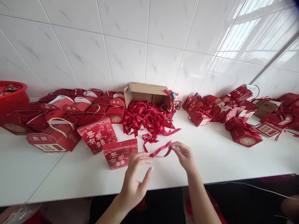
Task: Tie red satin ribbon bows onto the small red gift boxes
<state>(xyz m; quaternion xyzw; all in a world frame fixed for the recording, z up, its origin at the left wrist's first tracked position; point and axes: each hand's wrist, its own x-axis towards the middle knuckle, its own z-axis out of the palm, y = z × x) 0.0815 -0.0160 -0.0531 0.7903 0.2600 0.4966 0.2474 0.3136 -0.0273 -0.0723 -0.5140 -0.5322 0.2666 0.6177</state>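
Observation:
Between finger and thumb, my right hand (183, 154) pinches the end of a dark red ribbon (161, 151) just above the white table. My left hand (137, 174) is open, its fingers apart and curved, with nothing visible in it. Close behind its fingertips stands a red gift box (120, 155) with pale lettering and a small hole near the top. A second, similar red box (97, 133) leans at an angle to its left. Beyond my hands, a tangled heap of red ribbons (147, 116) spills out of a cardboard box (146, 88) lying on its side.
Many red gift boxes (53, 137) with handles crowd the left side, beside a red basin (12, 96). More ribbon-tied boxes (245, 133) stand on the right, near a power strip (251, 88). A tiled wall (126, 59) rises behind the white table (77, 177).

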